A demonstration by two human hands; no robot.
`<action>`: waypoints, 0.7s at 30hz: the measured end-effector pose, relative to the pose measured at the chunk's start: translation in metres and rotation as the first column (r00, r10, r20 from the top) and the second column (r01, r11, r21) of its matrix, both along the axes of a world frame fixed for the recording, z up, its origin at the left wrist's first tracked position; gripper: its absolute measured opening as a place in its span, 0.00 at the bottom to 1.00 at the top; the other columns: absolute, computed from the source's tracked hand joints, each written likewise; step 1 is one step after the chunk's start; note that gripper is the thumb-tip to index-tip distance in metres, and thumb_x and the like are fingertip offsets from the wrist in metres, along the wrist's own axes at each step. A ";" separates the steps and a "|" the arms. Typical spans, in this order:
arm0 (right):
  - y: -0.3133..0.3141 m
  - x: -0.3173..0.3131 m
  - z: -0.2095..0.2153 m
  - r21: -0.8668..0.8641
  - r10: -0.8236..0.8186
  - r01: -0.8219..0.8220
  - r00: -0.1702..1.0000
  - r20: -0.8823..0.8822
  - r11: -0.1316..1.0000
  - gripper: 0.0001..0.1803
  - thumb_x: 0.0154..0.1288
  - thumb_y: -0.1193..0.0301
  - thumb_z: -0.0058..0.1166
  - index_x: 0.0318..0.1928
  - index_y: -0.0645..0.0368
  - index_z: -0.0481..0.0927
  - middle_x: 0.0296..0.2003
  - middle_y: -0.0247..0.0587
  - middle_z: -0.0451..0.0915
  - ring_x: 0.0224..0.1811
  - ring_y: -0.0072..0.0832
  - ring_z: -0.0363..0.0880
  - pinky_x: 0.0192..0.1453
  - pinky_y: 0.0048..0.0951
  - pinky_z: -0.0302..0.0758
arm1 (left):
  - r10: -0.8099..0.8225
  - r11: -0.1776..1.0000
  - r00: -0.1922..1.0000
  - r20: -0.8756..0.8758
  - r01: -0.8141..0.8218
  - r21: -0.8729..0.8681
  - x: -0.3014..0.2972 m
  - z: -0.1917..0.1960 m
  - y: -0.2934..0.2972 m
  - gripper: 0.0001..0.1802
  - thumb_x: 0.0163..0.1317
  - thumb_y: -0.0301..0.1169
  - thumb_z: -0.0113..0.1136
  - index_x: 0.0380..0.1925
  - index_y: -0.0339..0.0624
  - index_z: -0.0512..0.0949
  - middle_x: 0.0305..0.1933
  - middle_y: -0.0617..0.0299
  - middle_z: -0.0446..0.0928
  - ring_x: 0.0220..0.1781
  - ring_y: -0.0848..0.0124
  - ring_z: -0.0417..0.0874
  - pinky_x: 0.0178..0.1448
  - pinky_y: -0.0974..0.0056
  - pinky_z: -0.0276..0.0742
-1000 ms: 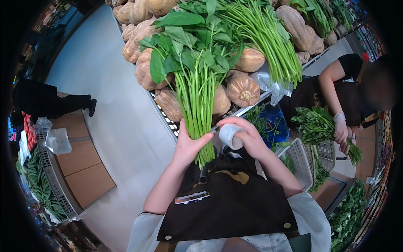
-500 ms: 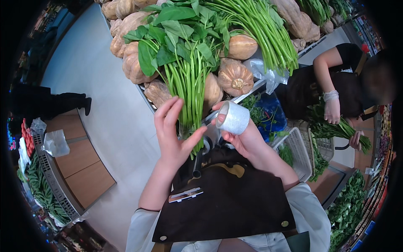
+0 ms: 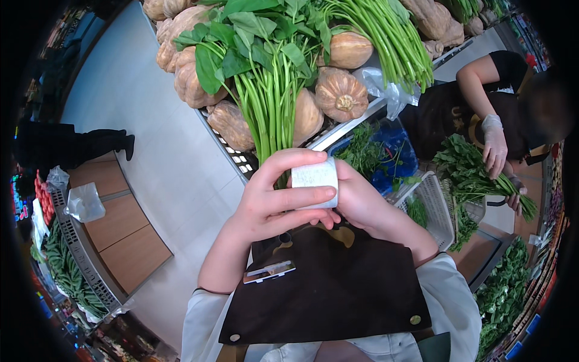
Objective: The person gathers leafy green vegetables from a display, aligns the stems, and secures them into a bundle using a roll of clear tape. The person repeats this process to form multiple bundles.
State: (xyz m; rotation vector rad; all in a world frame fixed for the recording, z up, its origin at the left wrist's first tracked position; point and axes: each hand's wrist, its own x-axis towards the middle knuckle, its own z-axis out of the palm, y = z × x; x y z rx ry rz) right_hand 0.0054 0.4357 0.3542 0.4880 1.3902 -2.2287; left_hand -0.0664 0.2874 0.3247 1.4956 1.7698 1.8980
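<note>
Both hands meet just in front of the chest, over a dark brown apron [image 3: 338, 289]. The left hand [image 3: 271, 202] is curled around the lower stems of a bunch of leafy greens [image 3: 268, 90], its fingers wrapped across the front so the stalks rise straight up out of the fist and fan into broad leaves above. Pressed against those same fingers is a white roll of tape [image 3: 315, 181] — it sits at the top of the clasp, between the two hands, with the left fingertips laid along its lower edge. The right hand [image 3: 362, 202] closes in from the other side, cupping the roll and the stem ends from behind; its fingertips are hidden by the roll and the left hand, so how tightly it pinches cannot be told, only that it is closed against the roll. The stems themselves vanish into the grip just beside the roll. Beyond the greens, a slanted display rack [image 3: 338, 130] holds tan pumpkins [image 3: 341, 93] and a second heap of long green stalks [image 3: 386, 36]. To the right, another person in black handles a bunch of leaves [image 3: 476, 172] with a gloved hand [image 3: 496, 145] — well apart from the wearer's hands. A white basket [image 3: 434, 208] stands near the right forearm.
</note>
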 end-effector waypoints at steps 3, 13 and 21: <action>0.000 -0.001 0.003 0.061 0.062 -0.060 0.997 -0.040 0.996 0.12 0.65 0.66 0.39 0.35 0.63 0.71 0.18 0.36 0.74 0.12 0.18 0.70 0.13 0.15 0.62 | 0.062 0.996 0.968 -0.242 -0.046 0.072 -0.002 -0.002 0.002 0.18 0.37 0.27 0.70 0.35 0.51 0.83 0.53 0.58 0.71 0.54 0.55 0.73 0.52 0.58 0.73; 0.007 -0.001 0.004 0.160 0.168 -0.148 0.979 -0.118 0.976 0.10 0.64 0.69 0.41 0.35 0.64 0.71 0.18 0.34 0.73 0.12 0.16 0.69 0.14 0.15 0.63 | 0.143 0.987 0.924 -0.356 -0.107 0.119 0.001 0.001 0.004 0.18 0.37 0.29 0.71 0.34 0.48 0.83 0.48 0.59 0.76 0.48 0.54 0.78 0.48 0.59 0.79; 0.009 0.002 0.002 0.224 0.208 -0.170 0.965 -0.159 0.960 0.13 0.61 0.71 0.45 0.44 0.65 0.71 0.19 0.33 0.74 0.13 0.16 0.69 0.15 0.17 0.64 | 0.125 0.992 0.964 -0.236 -0.121 0.032 0.003 0.009 0.002 0.26 0.36 0.28 0.72 0.41 0.37 0.78 0.46 0.56 0.77 0.46 0.56 0.80 0.48 0.58 0.79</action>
